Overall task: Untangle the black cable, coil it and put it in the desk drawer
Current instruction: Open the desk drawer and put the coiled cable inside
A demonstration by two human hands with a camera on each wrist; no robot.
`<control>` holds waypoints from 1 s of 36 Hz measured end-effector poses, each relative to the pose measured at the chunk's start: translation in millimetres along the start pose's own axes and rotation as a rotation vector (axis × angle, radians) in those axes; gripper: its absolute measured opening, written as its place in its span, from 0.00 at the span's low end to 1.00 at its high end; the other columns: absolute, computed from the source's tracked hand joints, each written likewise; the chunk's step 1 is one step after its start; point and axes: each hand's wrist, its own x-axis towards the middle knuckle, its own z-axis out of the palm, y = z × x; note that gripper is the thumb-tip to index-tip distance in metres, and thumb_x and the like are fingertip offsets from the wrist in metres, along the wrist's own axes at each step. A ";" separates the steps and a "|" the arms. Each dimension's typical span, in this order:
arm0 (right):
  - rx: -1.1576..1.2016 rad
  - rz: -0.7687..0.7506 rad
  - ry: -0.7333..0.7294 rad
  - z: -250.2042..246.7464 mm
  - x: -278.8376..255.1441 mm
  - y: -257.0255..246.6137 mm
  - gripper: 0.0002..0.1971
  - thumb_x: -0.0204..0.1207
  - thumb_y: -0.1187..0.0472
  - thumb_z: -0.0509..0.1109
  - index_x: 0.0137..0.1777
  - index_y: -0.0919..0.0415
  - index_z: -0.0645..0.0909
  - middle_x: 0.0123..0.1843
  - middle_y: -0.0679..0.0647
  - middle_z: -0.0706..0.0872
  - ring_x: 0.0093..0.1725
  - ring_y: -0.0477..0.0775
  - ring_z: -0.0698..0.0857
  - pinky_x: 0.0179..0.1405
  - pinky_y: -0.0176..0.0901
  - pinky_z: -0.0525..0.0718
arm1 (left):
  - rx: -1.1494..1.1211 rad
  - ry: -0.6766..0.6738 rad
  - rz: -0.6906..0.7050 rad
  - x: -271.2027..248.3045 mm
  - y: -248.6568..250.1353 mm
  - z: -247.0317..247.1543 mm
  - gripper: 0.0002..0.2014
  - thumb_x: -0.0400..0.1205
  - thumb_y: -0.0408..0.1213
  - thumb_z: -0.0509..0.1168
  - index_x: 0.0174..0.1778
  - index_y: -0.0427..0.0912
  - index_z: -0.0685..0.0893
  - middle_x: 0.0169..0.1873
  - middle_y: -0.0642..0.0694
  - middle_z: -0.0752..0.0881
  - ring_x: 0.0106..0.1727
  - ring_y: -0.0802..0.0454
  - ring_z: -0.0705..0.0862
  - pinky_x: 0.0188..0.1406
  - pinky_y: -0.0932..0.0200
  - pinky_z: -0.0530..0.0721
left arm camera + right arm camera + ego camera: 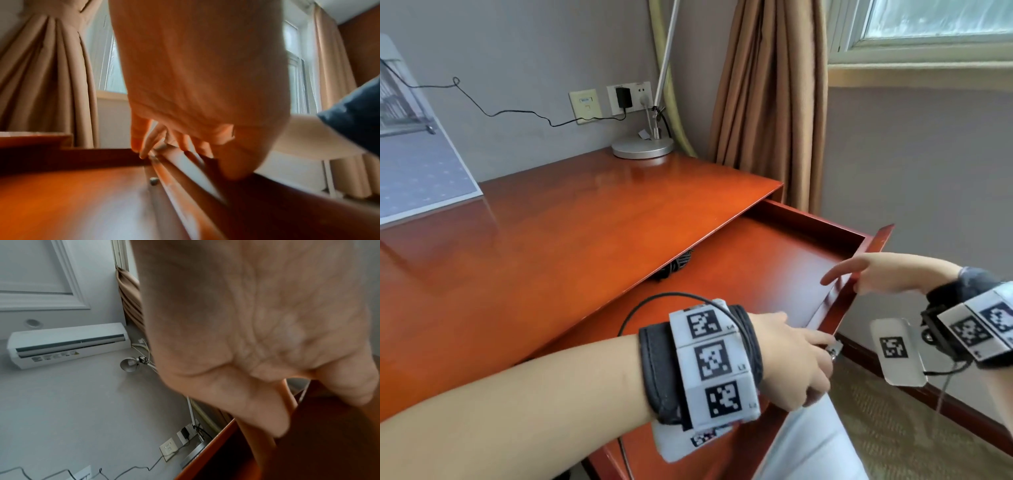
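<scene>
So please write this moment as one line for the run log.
stage: closing drawer | cable: coiled, in back of drawer | left hand: on drawer front | right hand: fingers straight, on drawer front

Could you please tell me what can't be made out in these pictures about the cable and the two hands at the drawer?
- Black cable: head view, mostly hidden under the desk top; its coiling can't be judged.
- Left hand: fingertips hidden behind the drawer front; left wrist view blurred.
- Right hand: right wrist view, palm blocks the fingers.

hotel-type room or bedroom, glossy wooden desk [571, 240], desk lamp [643, 145], wall sockets [630, 97], tan curtains [767, 102], window [935, 20], wall AC unit [68, 344], carpet [914, 425]
</scene>
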 end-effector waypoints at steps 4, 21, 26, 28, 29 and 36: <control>0.070 -0.009 0.040 2.8 7.6 -8.4 0.27 0.72 0.78 0.56 0.53 0.43 0.80 0.60 0.51 0.81 0.59 0.51 0.79 0.55 0.38 0.77 | -0.118 0.019 -0.049 -10.4 -10.8 3.9 0.07 0.82 0.39 0.56 0.50 0.51 0.79 0.76 0.58 0.66 0.82 0.60 0.43 0.72 0.42 0.61; 0.654 -0.021 0.588 36.9 59.3 -58.0 0.27 0.77 0.63 0.69 0.75 0.60 0.65 0.71 0.62 0.68 0.56 0.51 0.76 0.54 0.39 0.74 | -0.179 -0.251 -0.383 -53.7 -64.7 18.3 0.15 0.79 0.33 0.60 0.62 0.44 0.78 0.83 0.56 0.52 0.82 0.50 0.32 0.76 0.30 0.34; 0.673 0.043 0.516 45.4 64.3 -80.7 0.29 0.77 0.55 0.69 0.75 0.62 0.64 0.68 0.62 0.74 0.53 0.52 0.78 0.41 0.37 0.76 | -0.249 -0.305 -0.438 -61.7 -79.8 20.4 0.19 0.77 0.32 0.59 0.63 0.51 0.78 0.83 0.62 0.49 0.82 0.47 0.30 0.76 0.26 0.35; 0.637 -0.003 0.437 49.6 63.1 -91.4 0.30 0.77 0.56 0.68 0.77 0.59 0.63 0.69 0.61 0.75 0.54 0.52 0.79 0.34 0.32 0.74 | -0.276 -0.312 -0.458 -67.0 -81.5 21.3 0.21 0.78 0.33 0.58 0.67 0.53 0.76 0.83 0.62 0.46 0.82 0.47 0.30 0.77 0.28 0.35; 0.616 -0.023 0.393 51.8 62.3 -96.0 0.31 0.78 0.58 0.67 0.79 0.58 0.61 0.73 0.62 0.72 0.58 0.53 0.79 0.38 0.31 0.75 | -0.293 -0.318 -0.468 -70.2 -80.7 21.4 0.22 0.79 0.34 0.57 0.69 0.53 0.75 0.83 0.62 0.45 0.82 0.48 0.30 0.78 0.29 0.35; 0.626 -0.035 0.392 73.8 61.6 -109.0 0.49 0.76 0.69 0.69 0.84 0.55 0.36 0.85 0.60 0.39 0.74 0.58 0.71 0.50 0.33 0.73 | -0.574 -0.269 -0.517 -112.1 -54.0 13.6 0.24 0.86 0.37 0.51 0.79 0.58 0.65 0.82 0.57 0.57 0.83 0.60 0.52 0.82 0.52 0.54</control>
